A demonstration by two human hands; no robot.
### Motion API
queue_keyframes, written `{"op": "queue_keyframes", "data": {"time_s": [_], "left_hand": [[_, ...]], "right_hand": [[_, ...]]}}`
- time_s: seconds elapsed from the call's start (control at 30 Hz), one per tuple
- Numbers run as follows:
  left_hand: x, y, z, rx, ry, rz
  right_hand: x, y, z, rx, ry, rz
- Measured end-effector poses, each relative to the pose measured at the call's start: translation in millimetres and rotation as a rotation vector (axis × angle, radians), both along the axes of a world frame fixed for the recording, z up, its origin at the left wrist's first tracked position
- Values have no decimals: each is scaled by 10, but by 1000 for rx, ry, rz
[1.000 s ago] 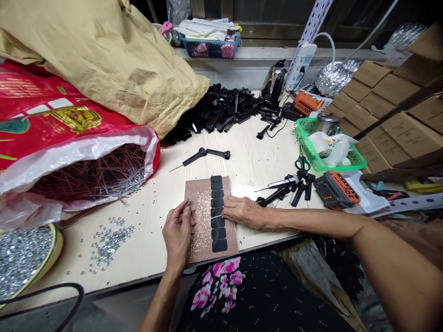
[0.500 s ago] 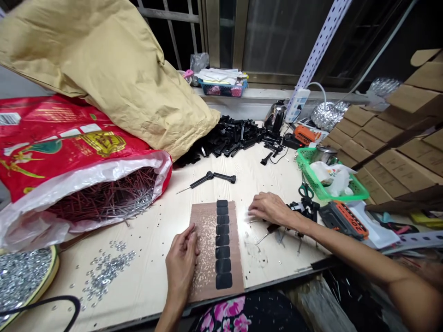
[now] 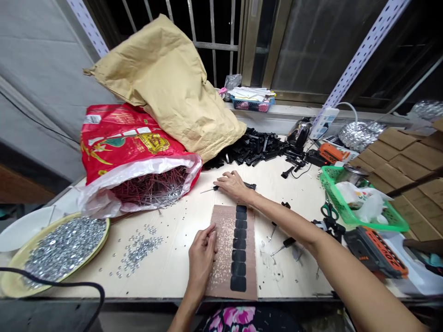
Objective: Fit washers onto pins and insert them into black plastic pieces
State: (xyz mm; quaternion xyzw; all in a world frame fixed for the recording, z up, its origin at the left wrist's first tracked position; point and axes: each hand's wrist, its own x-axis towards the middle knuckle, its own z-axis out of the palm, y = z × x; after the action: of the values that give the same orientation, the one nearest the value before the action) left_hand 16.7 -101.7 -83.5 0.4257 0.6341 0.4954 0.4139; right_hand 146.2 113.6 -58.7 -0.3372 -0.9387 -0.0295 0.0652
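Black hinged piece lies beyond the brown board; my right hand covers it, fingers curling, grip unclear. Left hand flat on the board. Best lift by the handle, pin clear.

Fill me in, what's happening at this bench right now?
A person is working at a cluttered table. The left hand rests on the left edge of a brown board carrying a column of black pads. The right hand reaches past the board and covers a black-handled pin tool lying near the pile of black parts. An open red bag of pins lies to the left.
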Motion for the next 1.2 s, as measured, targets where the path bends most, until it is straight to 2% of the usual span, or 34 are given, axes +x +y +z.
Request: {"op": "queue_keyframes", "data": {"time_s": [0.13, 0.2, 0.3, 0.43, 0.5, 0.6, 0.77, 0.9, 1.0, 1.1, 1.13, 1.2], "left_hand": [[16, -141, 45, 46, 2, 37], [-84, -262, 93, 56, 36, 68], [-460, -473, 172, 58, 221, 205], [-1187, -760, 220, 21, 576, 459], [-1480, -884, 207, 8, 717, 501], [-1714, -1020, 155, 14, 819, 445], [-1763, -1056, 56, 25, 932, 246], [-1786, -987, 27, -15, 1072, 146], [-1826, -959, 38, -5, 1096, 95], [-1813, -941, 95, 12, 1014, 121], [-1779, -924, 127, 11, 937, 151], [-1646, -858, 209, -23, 661, 226]], "right_hand": [[-212, -67, -60, 7, -70, 48], [-258, -105, -73, -3, -59, 55], [-253, -144, -69, -26, 14, 84], [-138, -210, -36, -24, 165, 45], [-54, -276, -16, -18, 215, 3], [78, -441, 25, -30, 320, -46], [238, -848, 107, -62, 372, 7], [302, -1164, 151, -83, 424, 43], [325, -1352, 189, -119, 473, 62], [296, -1506, 250, -158, 547, 60], [267, -1554, 277, -168, 573, 64], [179, -1649, 337, -193, 622, 97]]}}
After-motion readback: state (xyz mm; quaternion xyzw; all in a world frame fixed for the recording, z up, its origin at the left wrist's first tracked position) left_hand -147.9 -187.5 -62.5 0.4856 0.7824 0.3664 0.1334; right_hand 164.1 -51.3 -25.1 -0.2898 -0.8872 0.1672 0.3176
